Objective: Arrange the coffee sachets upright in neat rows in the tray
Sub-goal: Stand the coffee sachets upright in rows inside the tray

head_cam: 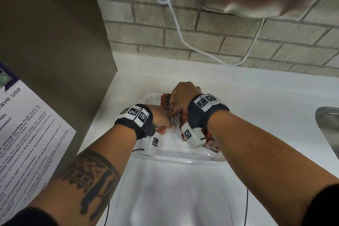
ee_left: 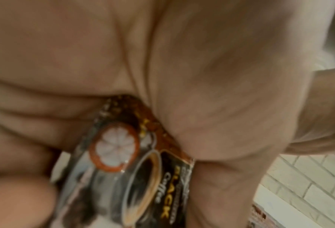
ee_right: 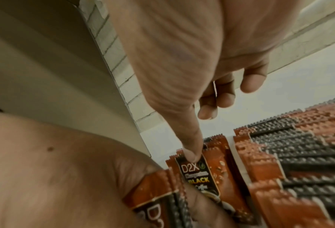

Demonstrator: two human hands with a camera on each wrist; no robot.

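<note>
A clear plastic tray [head_cam: 183, 159] sits on the white counter with orange-and-black coffee sachets [head_cam: 166, 101] standing in it. My left hand [head_cam: 162, 118] is over the tray's left part and grips a "Black Coffee" sachet [ee_left: 143, 169] between thumb and fingers. My right hand [head_cam: 183, 95] is over the far left row. Its thumb [ee_right: 190, 152] presses the top of the front upright sachet [ee_right: 207, 177], and its fingers [ee_right: 221, 98] curl behind the row. Packed upright rows [ee_right: 299, 154] fill the tray's right side. One loose sachet [head_cam: 213, 146] lies flat near the front right corner.
A grey cabinet side [head_cam: 55, 42] rises close on the left, with a printed notice [head_cam: 27, 134] on it. A brick wall [head_cam: 220, 29] runs behind the counter, and a white cable [head_cam: 176, 24] hangs down it. A steel sink [head_cam: 328, 124] lies at the right edge.
</note>
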